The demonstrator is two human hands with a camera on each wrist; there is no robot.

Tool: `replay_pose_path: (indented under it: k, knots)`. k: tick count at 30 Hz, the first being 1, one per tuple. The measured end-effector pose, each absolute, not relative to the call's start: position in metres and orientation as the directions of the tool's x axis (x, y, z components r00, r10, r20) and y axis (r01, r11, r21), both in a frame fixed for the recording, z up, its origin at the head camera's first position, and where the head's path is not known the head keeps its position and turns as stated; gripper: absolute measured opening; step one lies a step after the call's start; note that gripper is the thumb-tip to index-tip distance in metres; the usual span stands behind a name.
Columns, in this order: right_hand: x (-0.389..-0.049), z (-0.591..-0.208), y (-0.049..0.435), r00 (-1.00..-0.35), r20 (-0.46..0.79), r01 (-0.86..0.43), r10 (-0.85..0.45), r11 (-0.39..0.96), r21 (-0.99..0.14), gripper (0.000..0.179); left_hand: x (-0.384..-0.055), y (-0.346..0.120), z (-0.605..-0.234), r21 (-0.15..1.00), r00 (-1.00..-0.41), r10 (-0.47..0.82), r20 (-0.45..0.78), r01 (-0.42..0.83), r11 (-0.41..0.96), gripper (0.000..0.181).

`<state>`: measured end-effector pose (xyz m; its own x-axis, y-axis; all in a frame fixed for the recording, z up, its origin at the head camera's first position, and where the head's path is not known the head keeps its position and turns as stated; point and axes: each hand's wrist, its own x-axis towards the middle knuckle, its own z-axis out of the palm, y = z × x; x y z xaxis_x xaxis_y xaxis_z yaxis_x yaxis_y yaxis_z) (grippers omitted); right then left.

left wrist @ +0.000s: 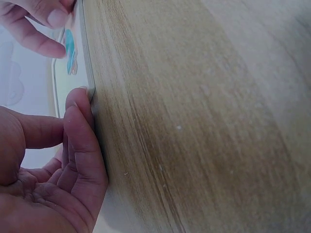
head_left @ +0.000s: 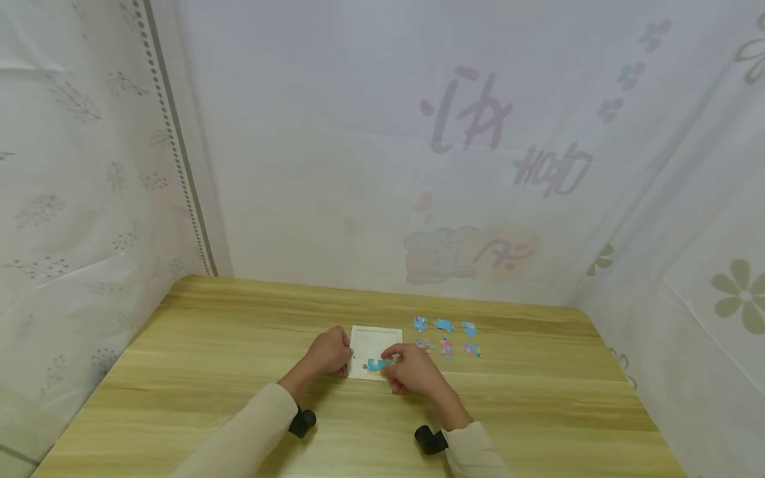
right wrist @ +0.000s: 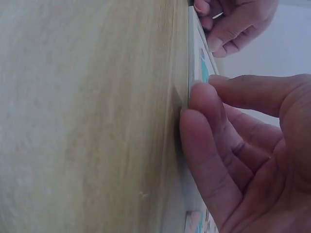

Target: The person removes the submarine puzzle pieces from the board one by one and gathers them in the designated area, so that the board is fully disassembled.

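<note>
A shallow white puzzle tray (head_left: 375, 334) lies on the table. My left hand (head_left: 331, 350) grips its left edge, fingers curled and thumb against them at the near corner in the left wrist view. Inside the tray's near part lies a teal puzzle piece (head_left: 375, 364), also visible as a teal strip (left wrist: 71, 51) in the left wrist view. At the tray's near right side, my right hand (head_left: 414, 369) has its thumb and fingers bent close together at the teal piece, covering part of it. In the right wrist view, the thumb (right wrist: 243, 92) reaches over the tray's rim.
Several loose blue and pink puzzle pieces (head_left: 444, 325) lie in two rows right of the tray, beyond the right hand. The wooden table (head_left: 239, 332) meets hanging printed cloth (head_left: 311, 199) at the back and sides. Black wrist cameras (head_left: 303, 422) sit below both hands.
</note>
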<state>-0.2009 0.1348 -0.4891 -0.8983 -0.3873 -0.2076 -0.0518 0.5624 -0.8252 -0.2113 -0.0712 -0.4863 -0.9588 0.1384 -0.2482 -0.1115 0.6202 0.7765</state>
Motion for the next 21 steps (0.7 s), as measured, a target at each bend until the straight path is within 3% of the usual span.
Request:
replay_pose_path:
  k: [9, 21]
  knots:
    - [-0.197, -0.485, 0.126, -0.919, -0.195, -0.106, -0.342, 0.693, -0.713, 0.018, -0.212, -0.070, -0.485, 0.763, -0.956, 0.128, -0.263, -0.125, 0.634, 0.004]
    - [-0.206, -0.481, 0.125, -0.884, -0.243, -0.108, -0.399, 0.680, -0.725, 0.016, -0.211, -0.070, -0.487, 0.774, -0.961, 0.138, -0.239, -0.103, 0.625, 0.006]
